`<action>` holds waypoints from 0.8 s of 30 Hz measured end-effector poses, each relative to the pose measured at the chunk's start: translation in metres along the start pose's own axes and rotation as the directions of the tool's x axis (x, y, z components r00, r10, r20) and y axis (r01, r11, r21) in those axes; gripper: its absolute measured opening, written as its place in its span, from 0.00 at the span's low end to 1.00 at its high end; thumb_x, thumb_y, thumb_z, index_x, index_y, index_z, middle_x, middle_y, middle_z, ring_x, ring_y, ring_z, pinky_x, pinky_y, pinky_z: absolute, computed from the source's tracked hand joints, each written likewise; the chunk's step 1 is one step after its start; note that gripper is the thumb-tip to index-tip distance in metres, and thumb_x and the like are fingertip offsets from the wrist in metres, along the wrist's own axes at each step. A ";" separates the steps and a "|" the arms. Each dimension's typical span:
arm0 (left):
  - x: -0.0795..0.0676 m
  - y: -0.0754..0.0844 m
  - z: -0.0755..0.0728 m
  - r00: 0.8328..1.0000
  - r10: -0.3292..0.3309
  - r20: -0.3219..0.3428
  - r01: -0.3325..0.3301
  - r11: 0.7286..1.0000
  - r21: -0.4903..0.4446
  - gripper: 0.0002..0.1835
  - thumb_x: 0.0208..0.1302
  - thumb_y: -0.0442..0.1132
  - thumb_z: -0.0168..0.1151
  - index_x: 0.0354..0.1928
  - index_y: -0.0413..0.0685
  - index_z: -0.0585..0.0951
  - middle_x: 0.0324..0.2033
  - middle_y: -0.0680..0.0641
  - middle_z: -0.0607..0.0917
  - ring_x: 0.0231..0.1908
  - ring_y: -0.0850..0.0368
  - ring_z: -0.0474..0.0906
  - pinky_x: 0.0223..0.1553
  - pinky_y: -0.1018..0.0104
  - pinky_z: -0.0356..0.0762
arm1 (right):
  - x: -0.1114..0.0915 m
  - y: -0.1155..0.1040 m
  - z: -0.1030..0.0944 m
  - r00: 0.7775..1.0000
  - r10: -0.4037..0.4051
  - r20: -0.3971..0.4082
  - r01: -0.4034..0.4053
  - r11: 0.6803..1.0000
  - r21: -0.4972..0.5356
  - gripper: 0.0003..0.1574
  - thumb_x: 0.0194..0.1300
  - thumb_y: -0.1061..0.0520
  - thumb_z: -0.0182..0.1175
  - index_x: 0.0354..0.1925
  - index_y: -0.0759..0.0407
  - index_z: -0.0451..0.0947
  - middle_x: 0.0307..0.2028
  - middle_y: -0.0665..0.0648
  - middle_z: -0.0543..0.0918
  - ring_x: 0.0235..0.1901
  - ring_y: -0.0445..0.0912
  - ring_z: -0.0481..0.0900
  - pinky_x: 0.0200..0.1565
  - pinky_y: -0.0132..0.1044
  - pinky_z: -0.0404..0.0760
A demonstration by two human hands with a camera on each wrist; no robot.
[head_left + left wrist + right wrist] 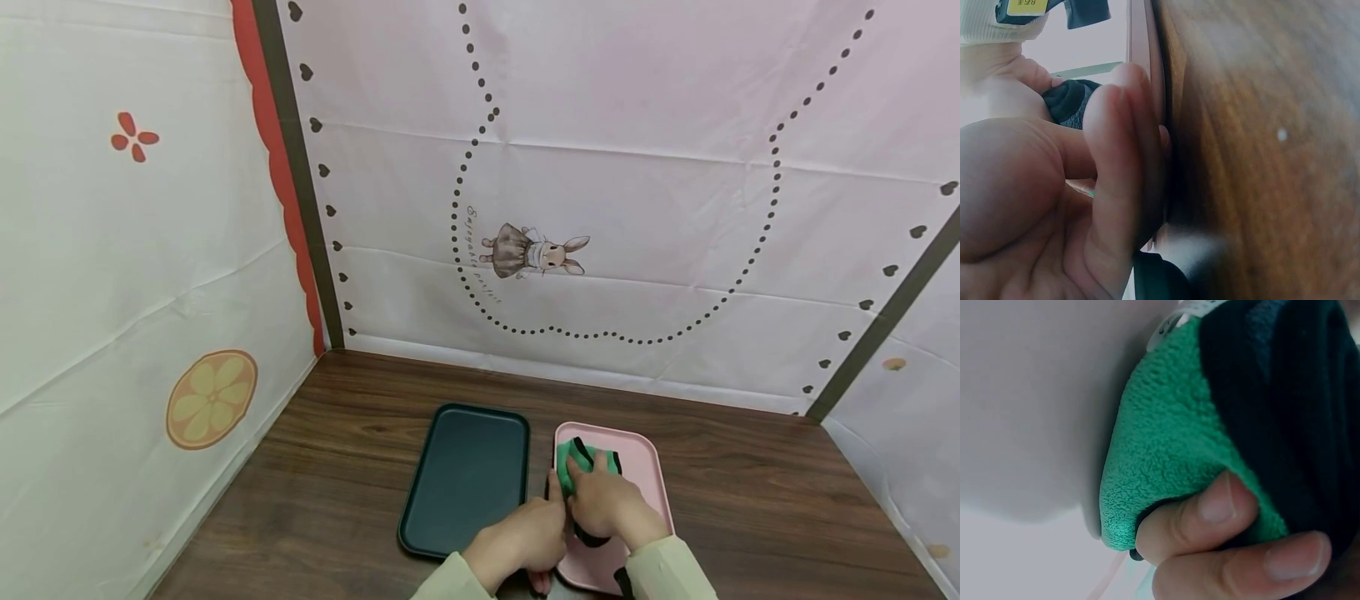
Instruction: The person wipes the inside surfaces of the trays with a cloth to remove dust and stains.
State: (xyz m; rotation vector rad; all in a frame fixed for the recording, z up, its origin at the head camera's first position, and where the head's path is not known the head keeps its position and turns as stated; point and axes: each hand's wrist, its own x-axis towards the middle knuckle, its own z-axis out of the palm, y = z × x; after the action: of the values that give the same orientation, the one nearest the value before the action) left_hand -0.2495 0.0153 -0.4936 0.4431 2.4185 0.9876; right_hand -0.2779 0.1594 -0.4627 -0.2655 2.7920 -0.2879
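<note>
A green fuzzy cloth (564, 468) with black trim lies bunched on a pink tray (643, 460). My right hand (609, 504) is over the cloth and grips it; in the right wrist view its fingers (1222, 503) bend onto the green cloth (1154, 440), beside the dark edging and a white tag. My left hand (534, 532) is at the tray's left rim, with one finger (555, 487) stretched along it. The left wrist view has the left hand's fingers (1113, 150) fairly straight against the tray's side, its thumb partly hidden behind them.
A dark green tray (471, 479) lies on the brown wooden table (322, 467), just left of the pink one. Printed white sheets (637, 208) stand around the table's back and sides. A black wrist device with a yellow label (1027, 6) is on the right sleeve.
</note>
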 end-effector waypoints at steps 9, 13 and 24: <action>0.000 0.000 0.000 1.000 -0.008 0.018 0.008 1.000 -0.022 0.47 0.68 0.27 0.57 0.83 0.37 0.44 0.09 0.45 0.80 0.04 0.60 0.72 0.08 0.68 0.69 | 0.006 0.000 -0.005 0.999 0.001 0.034 0.000 1.000 -0.020 0.40 0.74 0.52 0.59 0.78 0.60 0.63 0.72 0.83 0.59 0.37 0.60 0.83 0.40 0.60 0.84; 0.000 0.001 0.000 1.000 -0.009 0.019 0.009 1.000 -0.029 0.46 0.69 0.28 0.57 0.83 0.37 0.44 0.08 0.45 0.80 0.04 0.60 0.71 0.08 0.69 0.68 | 0.008 0.000 -0.006 0.999 0.001 0.033 0.000 1.000 -0.027 0.40 0.74 0.52 0.59 0.78 0.60 0.63 0.73 0.83 0.56 0.40 0.62 0.83 0.41 0.61 0.84; 0.002 0.000 0.000 0.999 -0.013 0.032 0.014 1.000 -0.022 0.45 0.71 0.28 0.55 0.83 0.39 0.43 0.08 0.45 0.80 0.04 0.60 0.71 0.08 0.68 0.68 | 0.016 0.002 -0.008 1.000 0.011 0.023 -0.011 0.999 -0.031 0.40 0.73 0.53 0.58 0.78 0.59 0.63 0.72 0.82 0.58 0.43 0.62 0.82 0.42 0.61 0.83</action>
State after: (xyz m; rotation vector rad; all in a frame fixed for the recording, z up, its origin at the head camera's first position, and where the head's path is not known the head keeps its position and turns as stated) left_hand -0.2506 0.0160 -0.4942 0.4309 2.3774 0.9929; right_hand -0.2958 0.1598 -0.4601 -0.2590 2.7756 -0.2378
